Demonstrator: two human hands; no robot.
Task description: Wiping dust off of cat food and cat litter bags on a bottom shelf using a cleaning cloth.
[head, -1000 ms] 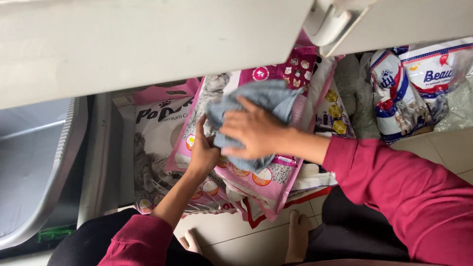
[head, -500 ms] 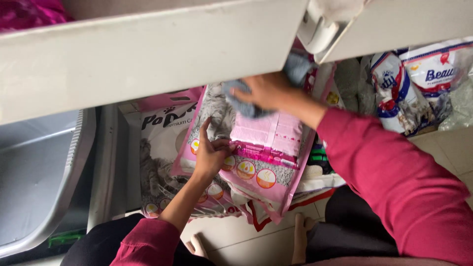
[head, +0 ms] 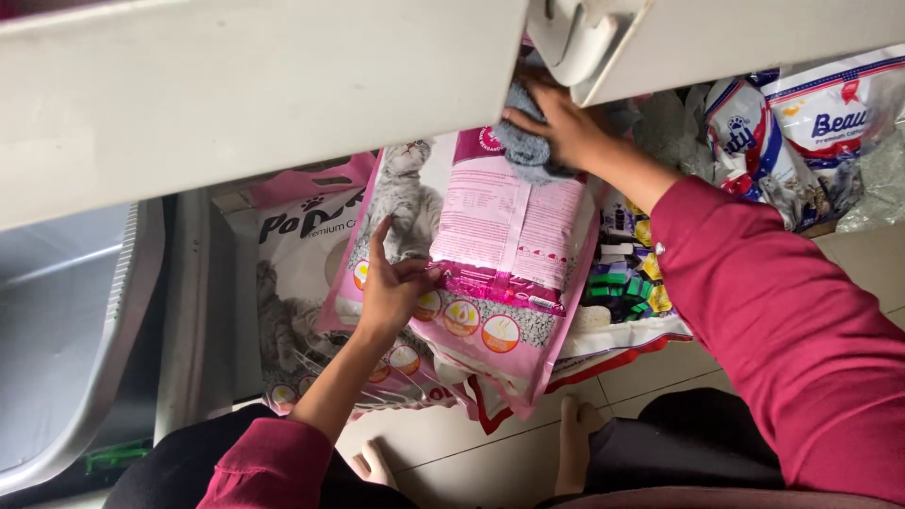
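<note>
Fingers of my right hand (head: pixel 566 127) press a grey cloth (head: pixel 523 151) atop the pink bag (head: pixel 500 254); left hand (head: pixel 391 287) grips its edge

Pink bag (head: pixel 509 245) with grey cat picture, blue-grey cloth (head: pixel 524 151), crimson sleeves (head: pixel 773 311) — white shelf (head: pixel 236 94) above.
</note>
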